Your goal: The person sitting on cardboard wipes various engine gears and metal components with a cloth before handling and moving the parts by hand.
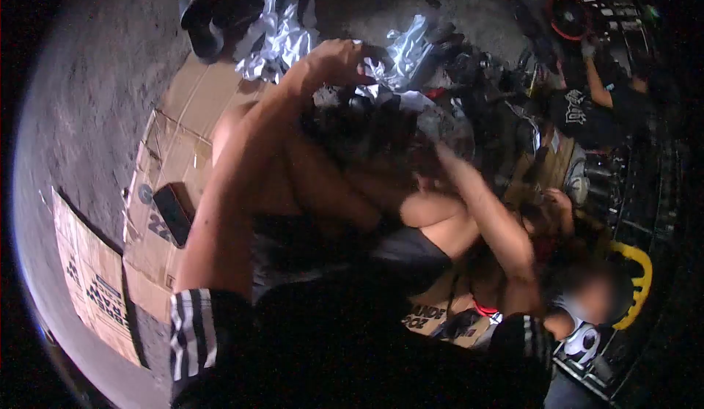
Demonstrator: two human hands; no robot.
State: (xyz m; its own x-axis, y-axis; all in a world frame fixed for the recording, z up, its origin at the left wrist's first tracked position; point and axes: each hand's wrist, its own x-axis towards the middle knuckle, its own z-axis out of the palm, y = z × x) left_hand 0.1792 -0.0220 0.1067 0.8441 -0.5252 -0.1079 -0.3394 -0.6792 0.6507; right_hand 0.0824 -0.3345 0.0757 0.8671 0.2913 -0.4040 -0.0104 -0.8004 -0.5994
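My left hand reaches forward, its fingers curled down beside crumpled silvery sheets; what it grips is too dark to name. Another shiny crumpled piece lies just beyond its fingertips. My right hand is smeared by motion near my bent knee, over a dark cluster of parts. Its fingers do not show clearly. Between my hands the dark objects cannot be told apart.
Flattened cardboard lies under my legs, with a dark phone on it. Another cardboard sheet is at the lower left. Other people are at the right, near a dark metal rack and a yellow curved object. Dark shoes lie ahead.
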